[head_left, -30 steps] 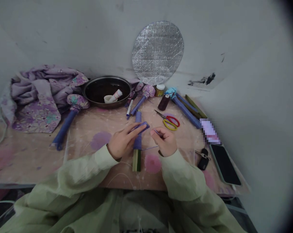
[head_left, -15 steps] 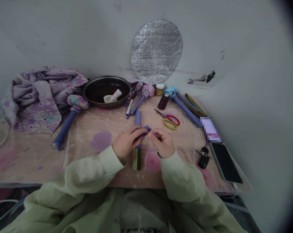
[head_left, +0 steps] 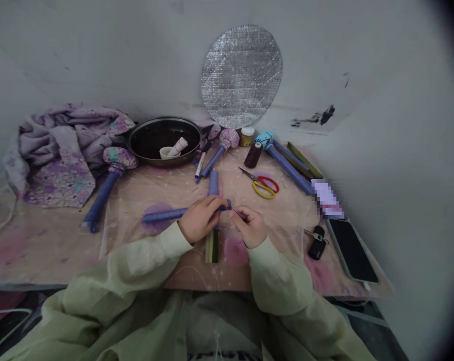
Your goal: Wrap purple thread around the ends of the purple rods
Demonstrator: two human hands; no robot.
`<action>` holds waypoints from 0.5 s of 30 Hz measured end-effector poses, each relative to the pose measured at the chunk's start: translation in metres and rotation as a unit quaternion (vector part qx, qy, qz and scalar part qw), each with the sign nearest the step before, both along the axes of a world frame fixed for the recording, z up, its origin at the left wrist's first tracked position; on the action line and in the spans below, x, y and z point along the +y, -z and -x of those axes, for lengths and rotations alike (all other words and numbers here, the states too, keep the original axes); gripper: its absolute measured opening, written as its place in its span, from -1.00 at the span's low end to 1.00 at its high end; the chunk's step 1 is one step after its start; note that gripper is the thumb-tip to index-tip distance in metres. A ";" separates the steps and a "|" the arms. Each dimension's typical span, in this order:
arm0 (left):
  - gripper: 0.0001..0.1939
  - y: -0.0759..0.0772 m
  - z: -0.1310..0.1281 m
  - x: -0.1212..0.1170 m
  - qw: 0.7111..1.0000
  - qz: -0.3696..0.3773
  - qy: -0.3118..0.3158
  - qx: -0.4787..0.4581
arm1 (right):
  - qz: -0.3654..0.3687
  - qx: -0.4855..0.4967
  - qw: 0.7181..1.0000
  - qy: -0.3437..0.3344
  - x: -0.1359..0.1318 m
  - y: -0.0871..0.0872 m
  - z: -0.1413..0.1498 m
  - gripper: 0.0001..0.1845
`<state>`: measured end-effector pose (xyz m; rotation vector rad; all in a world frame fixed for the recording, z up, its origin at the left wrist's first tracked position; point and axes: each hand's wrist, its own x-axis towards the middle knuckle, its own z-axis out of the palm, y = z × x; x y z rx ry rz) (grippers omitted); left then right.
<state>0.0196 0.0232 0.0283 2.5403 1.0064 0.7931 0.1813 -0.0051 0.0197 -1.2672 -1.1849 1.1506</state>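
Observation:
My left hand point(head_left: 201, 219) is closed around a stick wrapped in blue strip point(head_left: 161, 215). The stick points left from under my palm, and its right end shows past my fingertips. Just right of that end, my right hand point(head_left: 250, 226) pinches a thin blue strip, mostly hidden by the fingers. Beneath my left hand, a second stick point(head_left: 212, 246) lies lengthwise on the table, crossing under the first. Its far part is wrapped in blue; its near part is bare green and pale wood.
Scissors point(head_left: 262, 184) and a dark thread spool point(head_left: 253, 155) lie beyond my right hand. A black pan point(head_left: 137, 155), a marker point(head_left: 200, 165) and cloth-headed sticks point(head_left: 105, 193) stand further back. Keys point(head_left: 317, 245) and a phone point(head_left: 352, 250) are at the right edge, floral cloth point(head_left: 61, 175) at left.
The wrapped stick has turned, and its long end now sticks out left of my left hand. My right hand has shifted slightly down and left, still pinching.

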 end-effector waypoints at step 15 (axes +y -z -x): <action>-0.68 0.020 -0.004 0.003 0.997 -0.063 -0.044 -0.003 | 0.007 0.047 0.999 -0.015 0.001 0.018 -0.006 -0.55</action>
